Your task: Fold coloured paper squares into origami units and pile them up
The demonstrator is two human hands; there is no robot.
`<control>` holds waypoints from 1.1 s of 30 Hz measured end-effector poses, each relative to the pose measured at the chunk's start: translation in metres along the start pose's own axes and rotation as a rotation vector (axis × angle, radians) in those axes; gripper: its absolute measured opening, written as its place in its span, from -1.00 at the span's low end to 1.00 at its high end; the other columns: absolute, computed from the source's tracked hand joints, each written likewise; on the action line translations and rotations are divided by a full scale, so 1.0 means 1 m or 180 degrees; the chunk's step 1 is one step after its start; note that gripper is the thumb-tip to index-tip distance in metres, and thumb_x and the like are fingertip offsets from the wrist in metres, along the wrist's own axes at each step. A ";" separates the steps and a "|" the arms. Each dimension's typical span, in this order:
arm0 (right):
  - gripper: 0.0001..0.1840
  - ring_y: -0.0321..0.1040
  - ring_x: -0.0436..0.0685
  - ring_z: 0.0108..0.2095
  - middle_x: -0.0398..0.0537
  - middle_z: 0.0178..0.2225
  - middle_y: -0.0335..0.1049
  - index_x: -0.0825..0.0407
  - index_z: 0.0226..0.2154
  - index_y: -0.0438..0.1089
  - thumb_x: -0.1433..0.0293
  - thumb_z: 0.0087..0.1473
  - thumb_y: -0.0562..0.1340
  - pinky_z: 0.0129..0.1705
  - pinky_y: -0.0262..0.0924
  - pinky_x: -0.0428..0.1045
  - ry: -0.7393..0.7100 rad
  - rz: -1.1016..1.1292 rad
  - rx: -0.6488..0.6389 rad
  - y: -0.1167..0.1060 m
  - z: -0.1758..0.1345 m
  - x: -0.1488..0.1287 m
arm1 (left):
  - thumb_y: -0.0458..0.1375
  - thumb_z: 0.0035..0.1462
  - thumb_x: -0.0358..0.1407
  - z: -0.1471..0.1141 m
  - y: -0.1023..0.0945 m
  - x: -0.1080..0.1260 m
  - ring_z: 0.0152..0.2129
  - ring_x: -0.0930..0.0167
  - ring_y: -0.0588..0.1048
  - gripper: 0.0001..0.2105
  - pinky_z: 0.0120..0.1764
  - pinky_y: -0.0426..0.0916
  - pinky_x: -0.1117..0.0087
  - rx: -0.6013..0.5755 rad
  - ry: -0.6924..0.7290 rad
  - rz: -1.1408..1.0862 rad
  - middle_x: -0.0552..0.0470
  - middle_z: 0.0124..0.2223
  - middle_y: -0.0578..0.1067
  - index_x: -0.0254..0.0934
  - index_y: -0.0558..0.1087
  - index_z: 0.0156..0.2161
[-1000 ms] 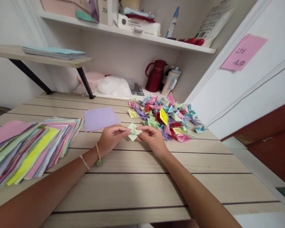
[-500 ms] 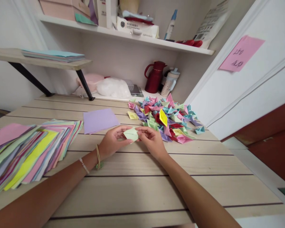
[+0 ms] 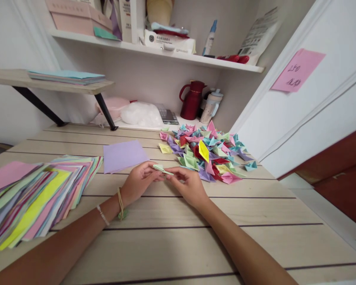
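one green paper [image 3: 162,169], folded, between left hand [image 3: 140,179] and right hand [image 3: 190,186]. boats [image 3: 203,151], paper, heaped. purple paper [image 3: 125,155], flat on table [image 3: 154,245].

The folded piece [image 3: 162,170] is matt paper, like the boats [image 3: 203,151], the lilac sheet [image 3: 125,155] and the stack [image 3: 37,202]. The table [image 3: 166,253] looks smooth, pale wood (faintly grained, dark-grooved). The jug [image 3: 192,102] has a soft gloss; the bag [image 3: 142,114] looks like thin, crinkled plastic.
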State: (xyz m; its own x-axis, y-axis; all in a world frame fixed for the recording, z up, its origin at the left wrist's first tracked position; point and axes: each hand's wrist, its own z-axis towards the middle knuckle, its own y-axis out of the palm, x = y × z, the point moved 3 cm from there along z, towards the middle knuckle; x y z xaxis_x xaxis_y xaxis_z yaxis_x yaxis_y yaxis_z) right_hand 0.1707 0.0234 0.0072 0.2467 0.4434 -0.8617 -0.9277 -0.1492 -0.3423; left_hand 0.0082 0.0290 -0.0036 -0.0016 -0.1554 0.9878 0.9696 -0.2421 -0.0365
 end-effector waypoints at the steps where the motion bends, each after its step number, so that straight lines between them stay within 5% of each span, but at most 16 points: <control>1: -0.75 0.44 0.12 -0.27 -0.02 -0.24 0.50 0.01 -0.21 0.45 0.34 0.00 0.21 -0.23 0.32 -0.01 0.0023 0.0085 -0.0025 0.001 0.000 0.000 | 0.14 0.05 -0.27 0.000 0.000 0.000 -0.33 0.35 0.53 -0.81 -0.18 0.40 0.30 -0.0001 0.0071 -0.0036 -0.07 -0.31 0.55 -0.34 0.37 -0.24; 7: -0.75 0.46 0.12 -0.33 -0.01 -0.35 0.52 0.06 -0.26 0.43 0.28 0.01 0.21 -0.29 0.35 -0.02 0.0277 0.0338 0.0021 0.002 0.001 0.006 | 0.14 0.05 -0.25 -0.006 0.003 0.008 -0.32 0.35 0.50 -0.80 -0.24 0.38 0.36 -0.0036 0.0330 0.0578 -0.03 -0.26 0.52 -0.30 0.39 -0.22; 15: -0.66 0.45 0.11 -0.30 -0.07 -0.32 0.52 0.00 -0.08 0.38 0.35 0.04 0.17 -0.27 0.33 -0.04 -0.0089 -0.0255 -0.0214 0.003 -0.003 -0.007 | 0.03 0.13 -0.22 -0.011 0.005 0.014 -0.37 0.36 0.49 -0.77 -0.26 0.35 0.40 -0.0026 0.0614 0.1554 0.00 -0.31 0.53 -0.28 0.44 -0.18; 25: -0.50 0.39 0.13 -0.36 0.03 -0.31 0.48 0.04 0.12 0.17 0.46 0.09 0.05 -0.31 0.23 -0.03 -0.0618 -0.1709 -0.0504 0.005 -0.006 -0.015 | -0.01 0.16 -0.26 -0.013 0.007 0.016 -0.31 0.32 0.50 -0.60 -0.16 0.33 0.33 -0.0041 0.0750 0.1948 -0.06 -0.22 0.54 -0.29 0.25 0.11; 33: -0.71 0.32 0.02 -0.50 -0.11 -0.49 0.41 0.02 -0.24 0.41 0.51 0.01 0.06 -0.46 0.17 -0.12 -0.0284 -0.0878 0.0103 -0.003 -0.004 -0.013 | 0.11 0.07 -0.29 -0.014 0.004 0.013 -0.30 0.39 0.50 -0.66 -0.19 0.39 0.37 0.0225 0.0729 0.1335 -0.01 -0.27 0.52 -0.25 0.32 -0.01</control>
State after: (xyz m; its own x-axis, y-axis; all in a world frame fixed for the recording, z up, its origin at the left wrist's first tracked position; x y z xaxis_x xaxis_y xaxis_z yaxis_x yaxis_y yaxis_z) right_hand 0.1712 0.0146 0.0175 0.4666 0.5395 -0.7009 -0.8377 0.0155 -0.5458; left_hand 0.0084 0.0130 0.0069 0.3469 -0.4347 0.8310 0.9123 -0.0490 -0.4065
